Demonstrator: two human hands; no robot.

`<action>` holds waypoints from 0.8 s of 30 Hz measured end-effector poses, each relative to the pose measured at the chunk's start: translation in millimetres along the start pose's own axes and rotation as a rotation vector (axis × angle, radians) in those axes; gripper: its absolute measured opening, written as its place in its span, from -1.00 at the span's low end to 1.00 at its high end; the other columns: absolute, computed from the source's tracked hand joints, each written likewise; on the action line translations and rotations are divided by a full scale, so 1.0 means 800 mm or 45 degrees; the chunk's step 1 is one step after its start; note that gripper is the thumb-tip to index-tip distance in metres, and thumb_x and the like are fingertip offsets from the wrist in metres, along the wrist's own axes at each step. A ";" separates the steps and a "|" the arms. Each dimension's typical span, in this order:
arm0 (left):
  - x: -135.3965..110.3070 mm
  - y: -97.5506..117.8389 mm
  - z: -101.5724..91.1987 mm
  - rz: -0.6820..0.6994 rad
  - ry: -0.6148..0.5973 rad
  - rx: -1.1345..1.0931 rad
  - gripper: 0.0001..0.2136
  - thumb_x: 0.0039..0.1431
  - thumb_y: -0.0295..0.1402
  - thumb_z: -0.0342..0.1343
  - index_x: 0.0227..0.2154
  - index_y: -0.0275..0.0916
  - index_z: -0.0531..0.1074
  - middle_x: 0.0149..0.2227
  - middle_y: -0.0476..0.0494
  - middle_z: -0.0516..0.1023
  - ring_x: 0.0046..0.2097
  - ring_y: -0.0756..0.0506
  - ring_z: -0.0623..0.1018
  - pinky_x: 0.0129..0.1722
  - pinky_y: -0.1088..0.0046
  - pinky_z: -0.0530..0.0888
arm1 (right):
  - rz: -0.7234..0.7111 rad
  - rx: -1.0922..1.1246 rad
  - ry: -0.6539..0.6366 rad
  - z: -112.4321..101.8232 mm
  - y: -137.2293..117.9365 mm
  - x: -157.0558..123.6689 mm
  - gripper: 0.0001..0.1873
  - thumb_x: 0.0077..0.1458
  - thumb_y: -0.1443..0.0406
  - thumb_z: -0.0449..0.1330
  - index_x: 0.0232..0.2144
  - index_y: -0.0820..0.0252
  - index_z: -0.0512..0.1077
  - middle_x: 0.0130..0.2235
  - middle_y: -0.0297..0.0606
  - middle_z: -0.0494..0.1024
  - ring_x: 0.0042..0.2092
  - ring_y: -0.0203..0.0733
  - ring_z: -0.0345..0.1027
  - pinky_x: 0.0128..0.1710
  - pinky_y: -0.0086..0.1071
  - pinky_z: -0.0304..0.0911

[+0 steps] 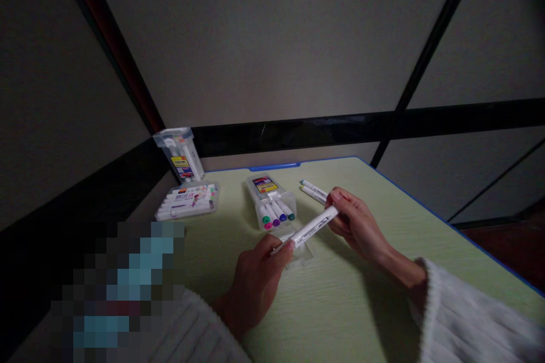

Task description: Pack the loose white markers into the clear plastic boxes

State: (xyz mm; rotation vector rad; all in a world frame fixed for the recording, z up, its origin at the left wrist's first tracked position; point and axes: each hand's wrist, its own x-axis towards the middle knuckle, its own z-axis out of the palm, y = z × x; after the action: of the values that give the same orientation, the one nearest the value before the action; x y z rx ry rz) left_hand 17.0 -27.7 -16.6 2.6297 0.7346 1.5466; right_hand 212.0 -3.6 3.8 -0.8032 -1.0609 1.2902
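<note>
A white marker (315,226) slants between my two hands above the table. My left hand (258,278) pinches its lower end, and the fingers of my right hand (351,218) are closed round its upper end, hiding the tip. Just beyond lies a clear plastic case (255,195) on its side, its open end facing me, with several markers (276,216) showing coloured ends. Under the held marker sits a clear lid (301,255), partly covered. Two more white markers (314,190) lie on the table behind my right hand.
At the back left stands an upright clear case of markers (183,153). A flat box of markers (188,201) lies in front of it. The pale green table (336,306) has a blue edge (426,207) and meets a panelled wall (289,39).
</note>
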 end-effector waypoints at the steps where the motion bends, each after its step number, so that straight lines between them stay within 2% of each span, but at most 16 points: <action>1: -0.001 0.000 0.001 -0.006 -0.017 0.019 -0.81 0.16 -0.53 -0.06 -0.19 -0.19 0.33 -0.50 0.03 0.34 -0.54 0.09 0.33 -0.59 0.65 0.30 | 0.003 -0.008 0.008 0.000 0.000 0.000 -0.68 0.00 0.11 0.14 -0.61 0.17 0.21 -0.79 -0.60 -0.02 -0.74 -0.52 -0.29 -0.76 -0.57 -0.36; 5: -0.005 0.002 0.002 -0.029 -0.079 0.062 -0.82 0.17 -0.51 -0.08 -0.26 -0.18 0.38 -0.51 0.02 0.34 -0.57 0.10 0.31 -0.62 0.65 0.27 | 0.020 -0.039 0.050 -0.001 0.000 0.002 -0.68 -0.06 0.14 0.19 -0.62 0.16 0.18 -0.78 -0.60 0.00 -0.74 -0.52 -0.28 -0.75 -0.57 -0.36; 13: 0.004 0.009 -0.005 0.141 -0.102 0.146 -0.86 0.20 -0.48 -0.10 -0.18 -0.30 0.27 -0.54 -0.01 0.42 -0.60 0.07 0.41 -0.63 0.62 0.34 | 0.013 -0.066 0.076 0.001 0.003 0.002 -0.65 -0.08 0.15 0.21 -0.64 0.17 0.14 -0.72 -0.56 0.06 -0.73 -0.54 -0.24 -0.75 -0.56 -0.35; 24: 0.003 0.014 -0.004 0.078 -0.041 0.206 -0.85 0.24 -0.35 -0.13 -0.25 -0.29 0.28 -0.54 -0.05 0.51 -0.60 0.02 0.49 -0.59 0.53 0.42 | -0.014 -0.086 0.087 0.002 0.003 0.001 -0.62 -0.09 0.10 0.23 -0.64 0.18 0.16 -0.72 -0.56 0.06 -0.72 -0.54 -0.19 -0.74 -0.57 -0.32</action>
State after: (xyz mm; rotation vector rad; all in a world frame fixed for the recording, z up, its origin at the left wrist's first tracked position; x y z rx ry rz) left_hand 19.3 -37.2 -10.1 2.8103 0.8177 1.5166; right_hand 209.4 -2.9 2.0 -0.8855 -1.0576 1.2149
